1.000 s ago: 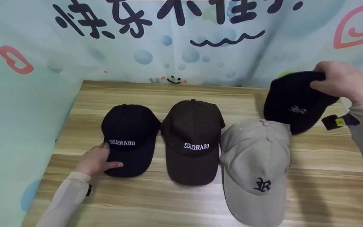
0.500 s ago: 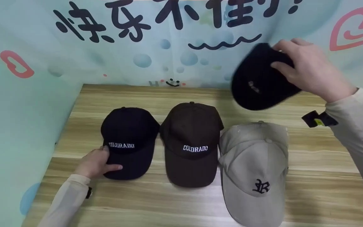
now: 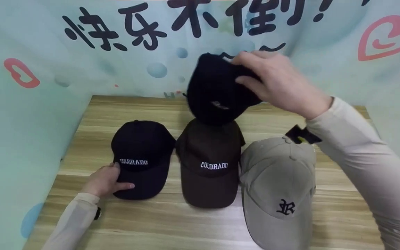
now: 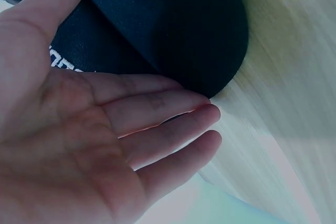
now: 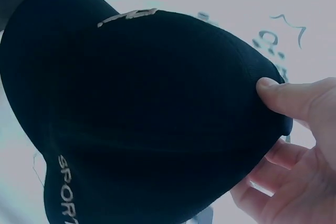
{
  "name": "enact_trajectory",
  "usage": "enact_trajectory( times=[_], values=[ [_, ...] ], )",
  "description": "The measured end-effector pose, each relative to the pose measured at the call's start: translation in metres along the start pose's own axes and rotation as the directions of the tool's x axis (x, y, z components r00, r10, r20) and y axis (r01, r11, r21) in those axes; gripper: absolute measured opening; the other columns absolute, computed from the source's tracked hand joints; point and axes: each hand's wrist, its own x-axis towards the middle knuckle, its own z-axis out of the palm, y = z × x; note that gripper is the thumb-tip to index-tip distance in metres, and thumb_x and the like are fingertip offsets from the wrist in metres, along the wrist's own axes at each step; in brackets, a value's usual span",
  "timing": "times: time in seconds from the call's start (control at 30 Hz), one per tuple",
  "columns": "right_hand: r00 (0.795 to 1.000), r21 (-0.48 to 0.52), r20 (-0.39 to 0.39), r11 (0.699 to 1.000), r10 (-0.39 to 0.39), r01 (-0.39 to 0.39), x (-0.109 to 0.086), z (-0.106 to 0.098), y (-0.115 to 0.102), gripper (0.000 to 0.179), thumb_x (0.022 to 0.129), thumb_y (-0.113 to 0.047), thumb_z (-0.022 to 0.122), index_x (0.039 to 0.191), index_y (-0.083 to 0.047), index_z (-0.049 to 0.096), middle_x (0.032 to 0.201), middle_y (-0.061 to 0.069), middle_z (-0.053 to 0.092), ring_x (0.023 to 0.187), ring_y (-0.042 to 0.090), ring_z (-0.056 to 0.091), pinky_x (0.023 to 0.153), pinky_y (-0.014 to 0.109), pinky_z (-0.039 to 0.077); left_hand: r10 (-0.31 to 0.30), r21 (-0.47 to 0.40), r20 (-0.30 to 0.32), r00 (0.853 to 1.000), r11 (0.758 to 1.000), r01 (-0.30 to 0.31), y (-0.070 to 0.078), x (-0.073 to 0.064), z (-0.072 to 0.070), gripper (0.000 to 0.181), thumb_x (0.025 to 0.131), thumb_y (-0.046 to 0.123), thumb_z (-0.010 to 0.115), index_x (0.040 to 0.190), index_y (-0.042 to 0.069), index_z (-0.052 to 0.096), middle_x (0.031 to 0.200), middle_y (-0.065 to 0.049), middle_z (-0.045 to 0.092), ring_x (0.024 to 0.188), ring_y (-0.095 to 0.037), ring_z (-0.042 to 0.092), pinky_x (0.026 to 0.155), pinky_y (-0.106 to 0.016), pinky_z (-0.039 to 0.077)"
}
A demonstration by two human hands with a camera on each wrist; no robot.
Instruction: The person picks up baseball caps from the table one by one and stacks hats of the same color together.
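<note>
A black baseball cap with a small light emblem is raised over the back of the table. My right hand pinches it at the crown, thumb on one face; in the right wrist view white "SPORT" lettering shows along the side of this cap. At the left, my left hand touches the side of a dark navy cap marked COLORADO, thumb over the brim. The left wrist view shows that hand with straight fingers against the brim edge. A dark brown COLORADO cap lies just below the raised cap, which overlaps its top.
Right of the brown cap lie beige caps stacked together, the top beige cap bearing a black letter emblem. All rest on a wood-grain table. A printed backdrop cloth hangs behind the table and along its left side.
My right hand has carried the black cap from the back right, behind the beige caps, leftward to above the brown cap. My left hand stays at the navy cap.
</note>
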Motion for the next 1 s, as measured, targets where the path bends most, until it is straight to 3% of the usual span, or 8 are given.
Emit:
enact_trajectory(
  times=[0.3, 0.43, 0.5, 0.57, 0.8, 0.9, 1.0],
  values=[
    [0.987, 0.174, 0.015, 0.973, -0.157, 0.152, 0.034, 0.030, -0.032, 0.018, 0.098, -0.012, 0.055, 0.114, -0.004, 0.059, 0.103, 0.004, 0.066, 0.085, 0.016, 0.061, 0.077, 0.034, 0.048, -0.007, -0.045, -0.014, 1.000, 0.999, 0.007, 0.000, -0.002, 0.000, 0.097, 0.080, 0.044, 0.076, 0.130, -0.027, 0.034, 0.120, -0.045, 0.049, 0.106, -0.051, 0.056, 0.087, -0.054, 0.047],
    [0.975, 0.270, 0.048, 0.942, -0.218, 0.198, 0.049, 0.048, -0.047, 0.021, 0.099, -0.015, 0.055, 0.117, -0.004, 0.058, 0.104, 0.002, 0.066, 0.085, 0.012, 0.061, 0.076, 0.029, 0.048, -0.011, -0.107, 0.035, 0.999, 0.994, 0.014, -0.003, -0.005, -0.005, 0.104, 0.079, 0.045, 0.076, 0.134, -0.027, 0.026, 0.126, -0.045, 0.044, 0.112, -0.052, 0.051, 0.091, -0.055, 0.044],
    [0.965, 0.334, 0.080, 0.919, -0.248, 0.209, 0.054, 0.058, -0.058, 0.024, 0.099, -0.016, 0.055, 0.119, -0.003, 0.058, 0.110, 0.003, 0.066, 0.093, 0.011, 0.062, 0.082, 0.027, 0.047, 0.000, -0.139, 0.068, 0.998, 0.990, 0.009, -0.006, -0.007, -0.009, 0.105, 0.079, 0.044, 0.077, 0.135, -0.027, 0.024, 0.130, -0.044, 0.041, 0.117, -0.053, 0.046, 0.096, -0.056, 0.040],
    [0.951, 0.381, 0.114, 0.897, -0.287, 0.225, 0.057, 0.069, -0.071, 0.026, 0.099, -0.016, 0.054, 0.122, -0.002, 0.058, 0.117, 0.005, 0.065, 0.103, 0.011, 0.061, 0.089, 0.025, 0.045, 0.020, -0.146, 0.083, 0.996, 0.989, -0.008, -0.008, -0.010, -0.015, 0.104, 0.078, 0.043, 0.078, 0.137, -0.025, 0.025, 0.134, -0.043, 0.037, 0.121, -0.054, 0.041, 0.098, -0.058, 0.036],
    [0.883, 0.485, 0.264, 0.845, -0.387, 0.225, 0.069, 0.115, -0.110, 0.030, 0.102, -0.019, 0.049, 0.128, -0.004, 0.054, 0.120, 0.005, 0.062, 0.099, 0.014, 0.061, 0.089, 0.021, 0.044, 0.072, -0.163, 0.065, 0.995, 0.985, -0.060, -0.015, -0.034, -0.033, 0.096, 0.072, 0.037, 0.084, 0.140, -0.013, 0.037, 0.132, -0.038, 0.045, 0.119, -0.052, 0.046, 0.096, -0.060, 0.037],
    [0.858, 0.495, 0.329, 0.846, -0.395, 0.199, 0.076, 0.139, -0.118, 0.031, 0.103, -0.019, 0.046, 0.131, -0.006, 0.053, 0.126, 0.004, 0.060, 0.112, 0.014, 0.057, 0.095, 0.020, 0.038, 0.037, -0.170, 0.132, 0.991, 0.985, -0.014, -0.015, -0.045, -0.039, 0.098, 0.071, 0.038, 0.084, 0.139, -0.014, 0.037, 0.131, -0.036, 0.047, 0.119, -0.051, 0.047, 0.096, -0.059, 0.037],
    [0.845, 0.498, 0.383, 0.854, -0.373, 0.151, 0.081, 0.163, -0.120, 0.032, 0.103, -0.017, 0.045, 0.133, -0.007, 0.051, 0.131, 0.004, 0.058, 0.117, 0.014, 0.054, 0.097, 0.018, 0.036, -0.030, -0.125, 0.187, 0.982, 0.991, 0.054, -0.014, -0.052, -0.043, 0.102, 0.072, 0.043, 0.083, 0.137, -0.020, 0.035, 0.130, -0.039, 0.046, 0.119, -0.052, 0.045, 0.096, -0.059, 0.037]
  ],
)
